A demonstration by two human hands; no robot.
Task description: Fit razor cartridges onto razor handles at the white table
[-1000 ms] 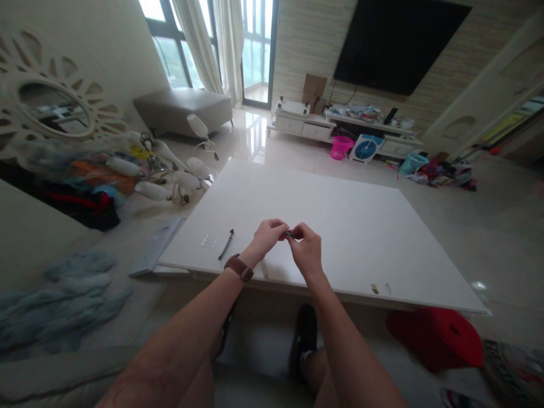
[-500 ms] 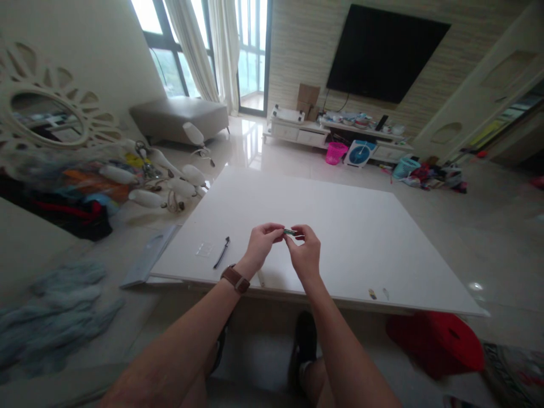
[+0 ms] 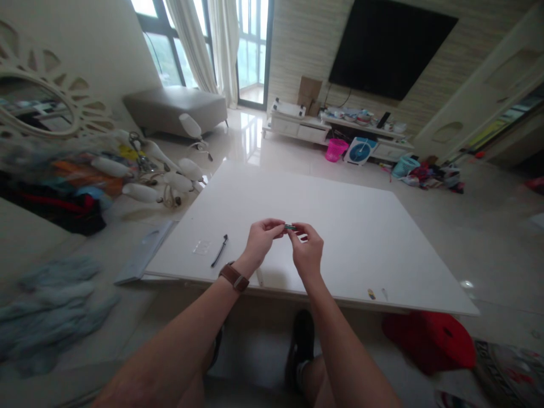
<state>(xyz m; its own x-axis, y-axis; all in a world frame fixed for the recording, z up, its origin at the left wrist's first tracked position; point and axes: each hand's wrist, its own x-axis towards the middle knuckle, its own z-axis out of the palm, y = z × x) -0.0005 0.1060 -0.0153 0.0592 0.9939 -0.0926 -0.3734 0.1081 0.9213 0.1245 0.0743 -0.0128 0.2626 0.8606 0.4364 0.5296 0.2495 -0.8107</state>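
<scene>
Small green strip held between two hands over a white tabletop

The broad, smooth, white rectangular tabletop (image 3: 348,215) stands on a glossy pale tiled floor (image 3: 289,153). Beyond its far edge are a long white low cabinet (image 3: 312,132), a bright pink plastic basket (image 3: 336,149) and a square blue-and-white fan (image 3: 360,151), with a large black flat television (image 3: 389,51) on the wall above them. Beyond its far left corner are a grey padded bench (image 3: 178,107) and a lamp with white elongated shades (image 3: 177,182). A red rounded object (image 3: 429,341) sits by its near right corner.

On the tabletop's left part lies a slim dark rod-shaped tool (image 3: 219,251), beside a flat clear piece (image 3: 201,247); a small yellow-and-dark piece (image 3: 371,294) lies near its front edge, towards the right.

The small, narrow green strip (image 3: 290,227) is above the tabletop, its long axis running left to right, roughly level. Which end is its front cannot be told. The left hand (image 3: 262,237) pinches its left end, the right hand (image 3: 308,245) its right end, fingers drawn in narrow.
</scene>
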